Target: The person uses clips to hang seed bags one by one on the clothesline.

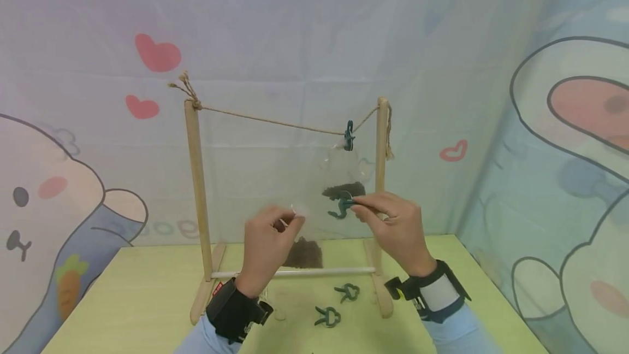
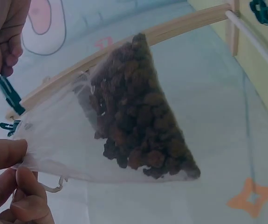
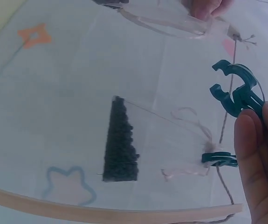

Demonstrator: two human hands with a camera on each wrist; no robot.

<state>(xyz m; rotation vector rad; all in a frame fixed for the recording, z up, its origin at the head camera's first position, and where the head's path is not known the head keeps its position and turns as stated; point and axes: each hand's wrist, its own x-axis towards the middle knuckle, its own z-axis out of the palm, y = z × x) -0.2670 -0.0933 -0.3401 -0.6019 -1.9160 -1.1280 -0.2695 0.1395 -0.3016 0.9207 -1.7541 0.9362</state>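
While the left hand [image 1: 267, 245] pinches a mesh bag [image 2: 124, 126], the right hand [image 1: 393, 228] grips a green clip [image 1: 340, 207] below the string [image 1: 275, 121].

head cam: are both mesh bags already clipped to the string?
No: only one bag hangs from a green clip on the string; the left hand holds the other bag below it.

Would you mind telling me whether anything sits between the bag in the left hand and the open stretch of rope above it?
Nothing visible does. The left hand pinches the mesh bag below the rope, whose middle span is bare. The already hung bag and its clip sit farther right, near the right post.
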